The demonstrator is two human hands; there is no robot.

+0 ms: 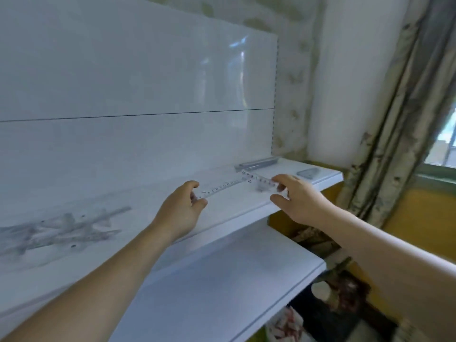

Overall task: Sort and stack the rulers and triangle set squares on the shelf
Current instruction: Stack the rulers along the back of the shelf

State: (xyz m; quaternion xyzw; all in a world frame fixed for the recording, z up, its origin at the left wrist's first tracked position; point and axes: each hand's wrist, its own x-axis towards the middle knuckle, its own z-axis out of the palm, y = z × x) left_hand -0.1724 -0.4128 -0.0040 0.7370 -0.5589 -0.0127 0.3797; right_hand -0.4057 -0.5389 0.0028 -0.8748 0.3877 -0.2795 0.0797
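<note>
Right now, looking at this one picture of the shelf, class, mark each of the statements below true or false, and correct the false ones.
1. Each hand holds a clear ruler. True: the left hand pinches one clear ruler, and the right hand holds another.
2. The two held rulers lie parallel. False: they meet at an angle.
3. A jumbled pile of clear pieces lies on the upper shelf, to the left of the hands. True.
4. The neat stack by the back panel sits on the lower shelf. False: it is on the upper shelf, at its right end.
5. The lower shelf is full of rulers. False: none show there.
</note>
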